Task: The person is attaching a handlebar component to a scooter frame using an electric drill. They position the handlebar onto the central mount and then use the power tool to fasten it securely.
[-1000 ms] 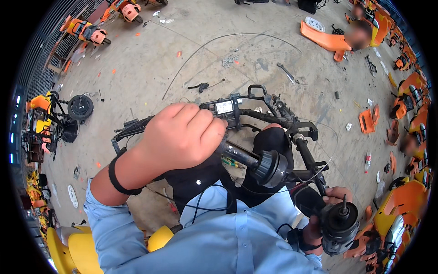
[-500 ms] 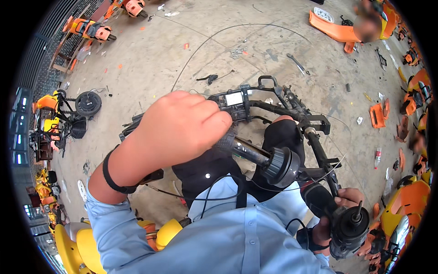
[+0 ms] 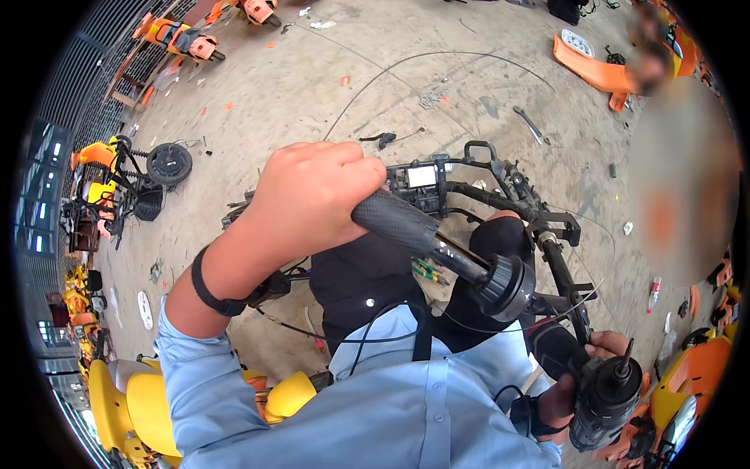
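Observation:
My left hand (image 3: 316, 191) is wrapped around the upper end of a black textured handlebar grip (image 3: 394, 220). Below the grip a bare metal tube (image 3: 459, 261) runs into a ribbed black collar (image 3: 504, 289), with thin cables hanging nearby. At the lower right, my right hand (image 3: 556, 400) holds a black power drill (image 3: 605, 399), its bit pointing upward. The drill's body hides part of that hand. A black scooter frame (image 3: 500, 195) stretches in front of my knees.
A wheeled scooter chassis (image 3: 148, 176) stands at the left. Yellow body panels (image 3: 289, 399) lie close by my left side. On the concrete floor are a wrench (image 3: 528, 125), a brake lever (image 3: 381, 139) and a long cable. An orange panel (image 3: 590, 66) lies far right, near other people.
My left hand has shifted up along the handlebar grip toward its end, so more of the grip shows. My right hand keeps the drill in nearly the same place. The view has shifted slightly.

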Tool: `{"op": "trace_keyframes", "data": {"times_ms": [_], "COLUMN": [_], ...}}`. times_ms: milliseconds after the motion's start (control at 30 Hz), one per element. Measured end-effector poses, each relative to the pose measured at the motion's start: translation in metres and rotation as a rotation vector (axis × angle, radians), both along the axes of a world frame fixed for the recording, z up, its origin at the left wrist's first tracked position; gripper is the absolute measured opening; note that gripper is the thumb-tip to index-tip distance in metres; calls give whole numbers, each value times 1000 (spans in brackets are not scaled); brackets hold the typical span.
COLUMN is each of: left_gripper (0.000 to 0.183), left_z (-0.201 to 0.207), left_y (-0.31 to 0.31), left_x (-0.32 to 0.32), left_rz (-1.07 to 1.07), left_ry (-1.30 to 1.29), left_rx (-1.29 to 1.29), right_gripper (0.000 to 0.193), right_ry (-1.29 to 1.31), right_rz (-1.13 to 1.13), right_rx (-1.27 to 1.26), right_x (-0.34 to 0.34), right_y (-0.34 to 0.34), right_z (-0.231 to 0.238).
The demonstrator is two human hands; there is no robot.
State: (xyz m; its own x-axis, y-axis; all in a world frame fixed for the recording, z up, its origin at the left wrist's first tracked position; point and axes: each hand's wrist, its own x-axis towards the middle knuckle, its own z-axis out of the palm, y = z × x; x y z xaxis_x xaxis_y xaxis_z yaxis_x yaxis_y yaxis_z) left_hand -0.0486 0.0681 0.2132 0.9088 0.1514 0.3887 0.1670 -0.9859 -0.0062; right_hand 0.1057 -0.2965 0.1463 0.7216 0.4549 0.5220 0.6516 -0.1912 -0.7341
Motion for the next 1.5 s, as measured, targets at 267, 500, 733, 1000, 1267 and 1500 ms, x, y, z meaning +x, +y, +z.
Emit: {"op": "trace_keyframes", "data": {"times_ms": [267,500,733,1000,1267,1500], "left_gripper": [27,74,58,52,61,70], "left_z": [-4,-75,-129,-140,-145,-119], "left_y": [10,-32,-41,-55,-52,-23], "left_x": [-4,-31,-9,11,1,1], "left_rz": [-60,-162,-436,-435,-421,-461], "left_ry": [-19,-661,-1052,-1356,-1155,-946], "left_rx": [-252,-1596,-1464,-1501,-1506,-1342], "right_gripper": [57,62,54,48,49,53], "right_ry": [-14,-168,-375,-149,-124,-162], "right_rz": [-15,15,62,129,116,89], "right_rx": [-3,-20,19,132,203,152], "right_x": [-3,13,23,24,20,31], "right_y": [3,-5,-3,-12,-2,-8], "right_z": [1,-12,-13,-21,-22,-20]}}
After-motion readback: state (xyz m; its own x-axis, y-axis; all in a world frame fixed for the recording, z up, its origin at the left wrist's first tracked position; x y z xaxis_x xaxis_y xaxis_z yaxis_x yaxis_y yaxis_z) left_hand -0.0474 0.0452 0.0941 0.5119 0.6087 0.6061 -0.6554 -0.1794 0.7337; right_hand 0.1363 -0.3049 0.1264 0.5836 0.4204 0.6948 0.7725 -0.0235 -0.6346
